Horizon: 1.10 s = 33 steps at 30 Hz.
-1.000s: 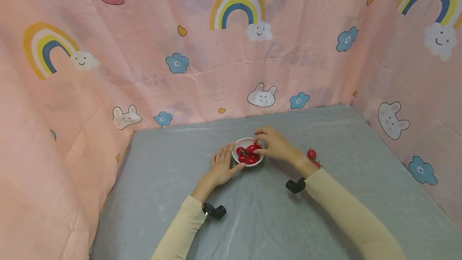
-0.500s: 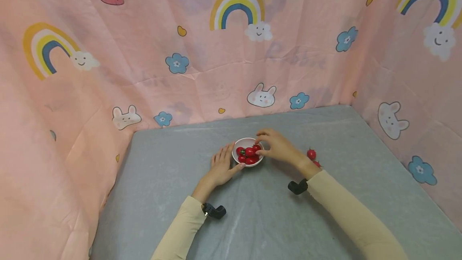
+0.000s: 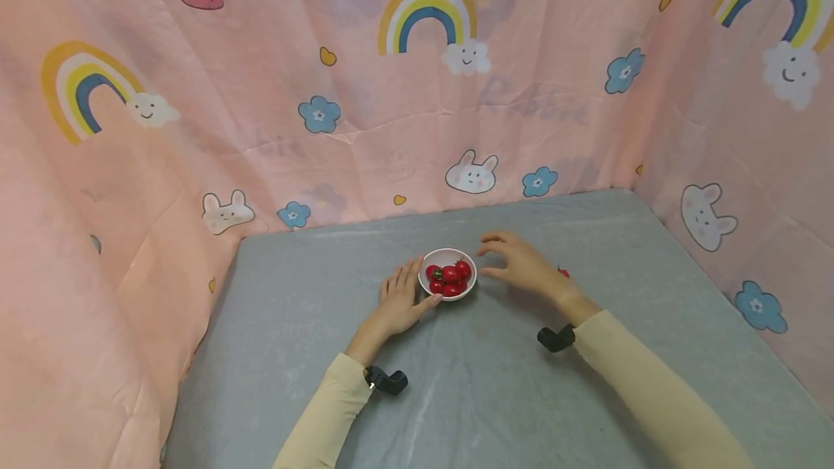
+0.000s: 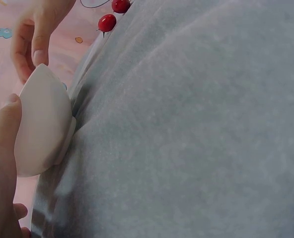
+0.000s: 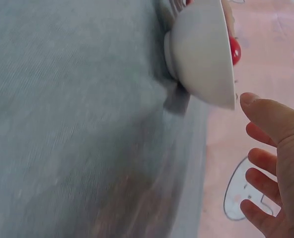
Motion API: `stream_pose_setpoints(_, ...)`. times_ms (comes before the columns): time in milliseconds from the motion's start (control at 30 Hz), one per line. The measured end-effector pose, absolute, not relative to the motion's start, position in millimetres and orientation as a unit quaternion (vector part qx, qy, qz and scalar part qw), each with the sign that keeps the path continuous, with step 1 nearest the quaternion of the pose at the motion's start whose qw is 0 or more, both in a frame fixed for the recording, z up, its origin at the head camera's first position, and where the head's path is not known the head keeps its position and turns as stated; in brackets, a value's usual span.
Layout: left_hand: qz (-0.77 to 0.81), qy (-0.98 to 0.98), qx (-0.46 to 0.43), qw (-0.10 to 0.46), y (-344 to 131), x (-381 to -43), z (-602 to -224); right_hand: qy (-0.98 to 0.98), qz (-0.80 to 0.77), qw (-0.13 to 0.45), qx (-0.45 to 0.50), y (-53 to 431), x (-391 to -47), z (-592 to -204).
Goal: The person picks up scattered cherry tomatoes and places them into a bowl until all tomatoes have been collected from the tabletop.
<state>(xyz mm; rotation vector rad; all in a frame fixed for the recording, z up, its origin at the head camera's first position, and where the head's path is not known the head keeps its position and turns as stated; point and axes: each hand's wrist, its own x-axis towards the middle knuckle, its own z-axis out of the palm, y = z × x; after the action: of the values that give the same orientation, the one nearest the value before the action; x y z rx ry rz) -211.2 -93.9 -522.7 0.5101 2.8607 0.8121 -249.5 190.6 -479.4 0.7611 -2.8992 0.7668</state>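
Note:
A small white bowl [image 3: 472,288] holding several red cherry tomatoes [image 3: 450,275] stands on the grey cloth. Against its left side rests my left hand [image 3: 399,306], fingers straight and spread, with the thumb at the near rim. My right hand [image 3: 520,265] hovers just right of the bowl, holding nothing, its fingers loosely bent and parted from the thumb. The right wrist view shows that thumb close to the rim of the bowl [image 5: 204,54]. Two loose cherry tomatoes [image 4: 107,23] lie on the cloth beyond the bowl in the left wrist view; the right forearm mostly hides them from the head view.
A grey cloth [image 3: 313,310] covers the table. Pink curtains [image 3: 260,129] printed with rainbows, rabbits and flowers enclose it at the back and both sides. Each wrist carries a black camera mount [image 3: 389,381].
My right hand has let go of a cherry tomato in the bowl and drawn back to the right, its arm now covering much of the loose tomatoes. The left hand has stayed put.

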Motion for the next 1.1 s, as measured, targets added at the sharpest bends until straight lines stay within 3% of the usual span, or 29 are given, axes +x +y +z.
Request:
stream_pose_setpoints(900, 0.268, 0.947, 0.168, 0.059, -94, -212, -525, -0.947, 0.237, 0.082, 0.202, 288, -231, -493)
stream_pose_setpoints(1100, 0.267, 0.947, 0.167, 0.061, -93, -212, -525, -0.952, 0.247, 0.064, 0.170, 304, -224, -495)
